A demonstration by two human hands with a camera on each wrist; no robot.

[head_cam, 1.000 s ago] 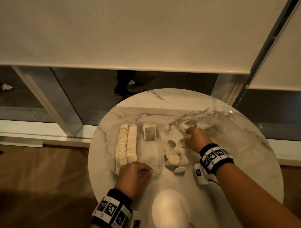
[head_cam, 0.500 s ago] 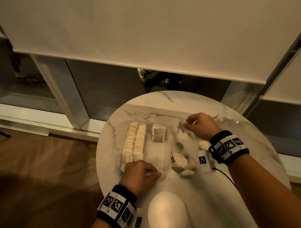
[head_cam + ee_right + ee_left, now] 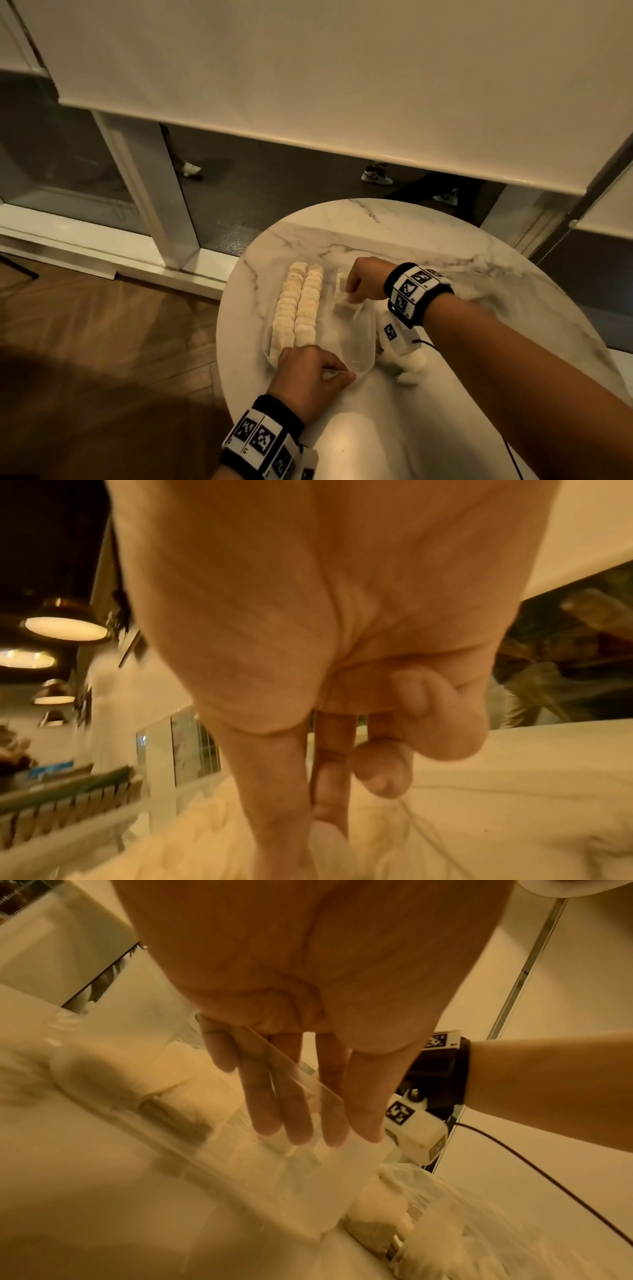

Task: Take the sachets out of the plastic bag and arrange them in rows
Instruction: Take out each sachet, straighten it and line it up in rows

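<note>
Two long rows of pale sachets (image 3: 298, 303) lie in a clear plastic tray (image 3: 359, 337) on the left of the round marble table (image 3: 428, 240). My left hand (image 3: 342, 375) pinches the tray's near edge; the clear rim (image 3: 294, 1080) runs between thumb and fingers. My right hand (image 3: 349, 294) hovers at the far end of a third row, beside a sachet lying there (image 3: 340, 281). Its thumb and forefinger (image 3: 318, 829) pinch a sachet (image 3: 330, 842); the other fingers are curled. Loose sachets (image 3: 412, 363) lie under my right wrist, in crumpled clear bag plastic (image 3: 455, 1229).
The table edge (image 3: 222, 329) runs close to the left of the rows, with wooden floor (image 3: 102, 342) below. Behind the table are a window frame (image 3: 144, 192) and a lowered blind (image 3: 308, 68). A thin cable (image 3: 424, 342) trails from my right wrist.
My right hand left the loose heap on the right and moved left to the third row, pinching a sachet. My left hand kept its hold on the tray edge. The head view shifted.
</note>
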